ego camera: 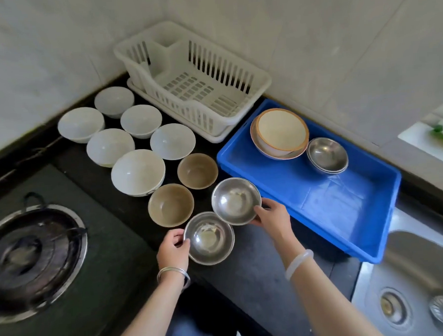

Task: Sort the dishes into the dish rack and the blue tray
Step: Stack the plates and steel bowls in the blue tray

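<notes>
Two steel bowls sit at the near edge of the dark counter. My left hand [174, 248] grips the left rim of the nearer steel bowl [209, 238]. My right hand [271, 214] holds the right rim of the farther steel bowl [236, 200], beside the blue tray [340, 207]. Inside the tray are stacked orange-rimmed bowls [280, 132] and stacked steel bowls [327, 154]. The white dish rack [235, 64] stands empty in the corner. Two brown bowls [171, 205] [197, 170] and several white bowls [138, 172] stand on the counter to the left.
A gas burner [32, 257] lies at the left. A steel sink [421, 285] with a drain sits at the lower right, below the tray. Tiled walls close the corner behind the rack.
</notes>
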Available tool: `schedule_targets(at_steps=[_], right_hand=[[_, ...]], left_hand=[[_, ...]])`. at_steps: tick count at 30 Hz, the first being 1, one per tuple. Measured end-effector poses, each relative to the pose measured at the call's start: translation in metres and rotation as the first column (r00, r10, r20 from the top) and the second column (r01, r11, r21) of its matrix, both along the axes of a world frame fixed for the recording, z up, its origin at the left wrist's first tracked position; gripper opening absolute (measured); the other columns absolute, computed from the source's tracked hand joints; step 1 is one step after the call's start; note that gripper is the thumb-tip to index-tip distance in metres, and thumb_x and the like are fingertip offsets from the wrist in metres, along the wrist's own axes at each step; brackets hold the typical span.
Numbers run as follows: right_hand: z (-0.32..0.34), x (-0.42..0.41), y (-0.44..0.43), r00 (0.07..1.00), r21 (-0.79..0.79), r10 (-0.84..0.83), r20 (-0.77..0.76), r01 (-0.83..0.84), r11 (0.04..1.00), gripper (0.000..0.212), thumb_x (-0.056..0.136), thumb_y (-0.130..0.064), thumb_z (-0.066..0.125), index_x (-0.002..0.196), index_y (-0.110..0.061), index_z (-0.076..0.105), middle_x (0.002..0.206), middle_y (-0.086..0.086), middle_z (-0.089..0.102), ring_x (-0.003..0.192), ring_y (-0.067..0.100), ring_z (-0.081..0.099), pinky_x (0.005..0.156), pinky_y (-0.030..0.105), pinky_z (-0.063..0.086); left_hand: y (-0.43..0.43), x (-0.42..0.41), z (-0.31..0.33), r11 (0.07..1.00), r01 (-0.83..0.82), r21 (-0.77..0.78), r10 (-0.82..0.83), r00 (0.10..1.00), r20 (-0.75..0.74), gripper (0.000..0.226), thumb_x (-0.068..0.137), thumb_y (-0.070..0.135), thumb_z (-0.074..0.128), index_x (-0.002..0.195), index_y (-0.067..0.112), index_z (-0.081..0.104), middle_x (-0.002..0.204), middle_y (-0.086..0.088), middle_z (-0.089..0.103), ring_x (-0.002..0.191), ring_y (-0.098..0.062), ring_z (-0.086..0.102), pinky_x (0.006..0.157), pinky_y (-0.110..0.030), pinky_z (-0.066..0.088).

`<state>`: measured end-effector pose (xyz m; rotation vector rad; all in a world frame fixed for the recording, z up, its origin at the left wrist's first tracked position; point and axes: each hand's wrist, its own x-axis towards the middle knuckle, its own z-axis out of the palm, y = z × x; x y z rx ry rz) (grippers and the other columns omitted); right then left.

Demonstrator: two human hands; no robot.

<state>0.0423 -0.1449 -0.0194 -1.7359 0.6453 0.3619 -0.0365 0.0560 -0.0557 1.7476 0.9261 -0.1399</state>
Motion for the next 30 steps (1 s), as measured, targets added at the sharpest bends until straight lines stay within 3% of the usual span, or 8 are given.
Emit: schedule_targets(at_steps=[5, 11, 22, 27, 30], right_hand=[[0.018, -0.019, -0.009, 0.998, 0.003, 0.055, 0.022, -0.055, 0.998, 0.019, 0.087, -0.007, 0.059, 0.098, -0.016, 0.07, 0.084, 0.003, 0.074, 0.069, 0.012, 0.073, 0.053, 0.013, 0.052], [0.014, -0.037, -0.006, 0.991, -0.119, 0.137, -0.009, -0.137, 0.983, 0.013, 0.085, -0.014, 0.064, 0.079, -0.025, 0.065, 0.076, -0.007, 0.071, 0.056, 0.005, 0.07, 0.045, 0.007, 0.045], [-0.015, -0.041, -0.002, 0.98, -0.253, 0.17, -0.107, -0.192, 0.948, 0.007, 0.081, -0.026, 0.066, 0.084, -0.024, 0.059, 0.079, -0.002, 0.068, 0.052, 0.008, 0.066, 0.049, 0.017, 0.052], [-0.024, -0.037, -0.001, 0.962, 0.037, 0.135, -0.235, -0.13, 0.991, 0.023, 0.088, -0.023, 0.064, 0.11, -0.016, 0.063, 0.093, 0.005, 0.07, 0.075, 0.017, 0.072, 0.056, 0.026, 0.059], [-0.026, -0.036, -0.002, 0.968, 0.096, 0.113, -0.224, -0.094, 0.991, 0.024, 0.089, -0.02, 0.063, 0.112, -0.013, 0.066, 0.095, 0.007, 0.072, 0.078, 0.019, 0.073, 0.061, 0.028, 0.06]], left_hand=[[-0.01, 0.009, -0.002, 0.987, 0.022, -0.157, -0.022, 1.0, 0.0, 0.013, 0.083, 0.005, 0.061, 0.09, 0.016, 0.063, 0.096, -0.007, 0.067, 0.093, -0.027, 0.064, 0.089, -0.045, 0.052], [-0.022, 0.017, 0.0, 0.942, -0.009, -0.337, 0.016, 1.0, 0.018, 0.011, 0.089, 0.015, 0.055, 0.086, 0.02, 0.063, 0.087, -0.003, 0.064, 0.086, -0.02, 0.06, 0.079, -0.036, 0.054], [-0.019, 0.017, -0.009, 0.909, -0.002, -0.418, -0.011, 1.0, -0.027, 0.016, 0.088, 0.008, 0.057, 0.103, 0.008, 0.063, 0.095, -0.01, 0.065, 0.089, -0.022, 0.06, 0.071, -0.032, 0.054], [-0.018, 0.022, -0.006, 0.885, 0.005, -0.465, -0.031, 0.998, -0.05, 0.014, 0.091, 0.01, 0.053, 0.094, 0.019, 0.062, 0.091, -0.003, 0.063, 0.088, -0.018, 0.06, 0.062, -0.026, 0.053], [-0.021, 0.024, -0.001, 0.892, 0.007, -0.452, -0.03, 0.999, -0.044, 0.015, 0.091, 0.01, 0.051, 0.096, 0.021, 0.06, 0.09, 0.0, 0.063, 0.089, -0.018, 0.06, 0.063, -0.026, 0.052]])
